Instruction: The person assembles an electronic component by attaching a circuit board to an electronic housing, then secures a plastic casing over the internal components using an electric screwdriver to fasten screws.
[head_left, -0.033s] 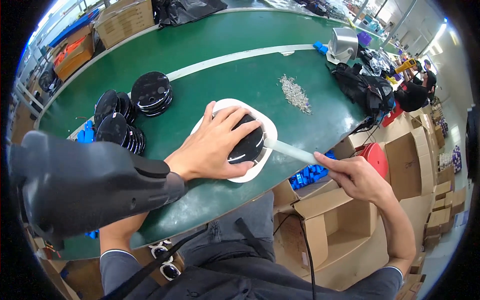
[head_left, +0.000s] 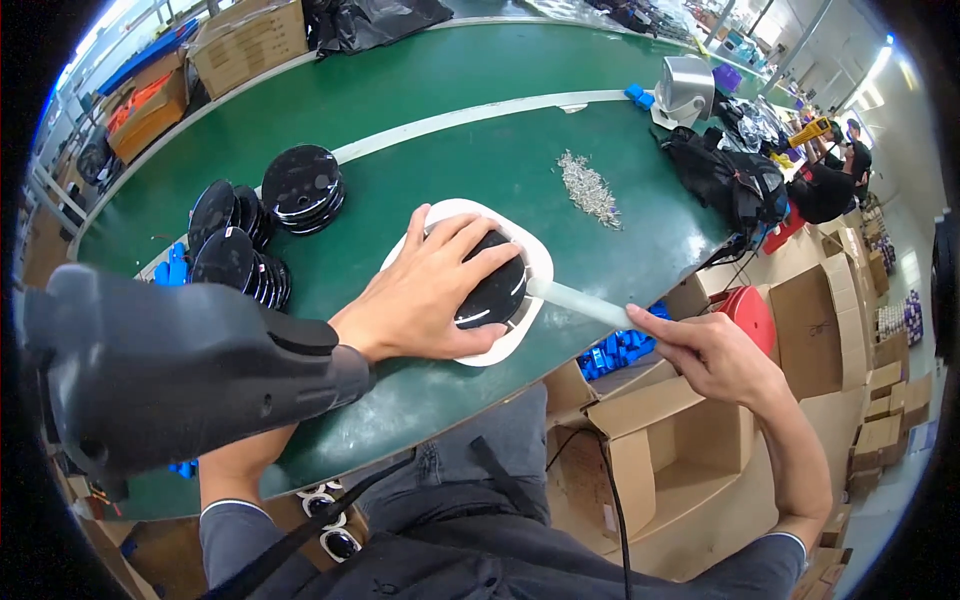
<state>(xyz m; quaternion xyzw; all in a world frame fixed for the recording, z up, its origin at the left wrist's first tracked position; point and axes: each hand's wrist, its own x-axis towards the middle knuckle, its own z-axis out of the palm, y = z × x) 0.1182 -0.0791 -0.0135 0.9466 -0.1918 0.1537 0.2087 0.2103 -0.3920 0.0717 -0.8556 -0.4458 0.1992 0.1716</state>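
A white housing with rounded corners lies on the green table, and a round black disc sits inside it. My left hand is laid over both, fingers spread, palm down across the disc. From the housing's right side a pale, flat strip runs toward me; I cannot tell whether it is joined to the housing. My right hand is closed round the strip's outer end, just past the table's edge.
Stacks of black discs stand to the left. A heap of small screw-like pieces lies farther back. At right are a silver-and-white lamp-like device and a black bag. Below the edge, blue parts fill a box beside a cardboard box.
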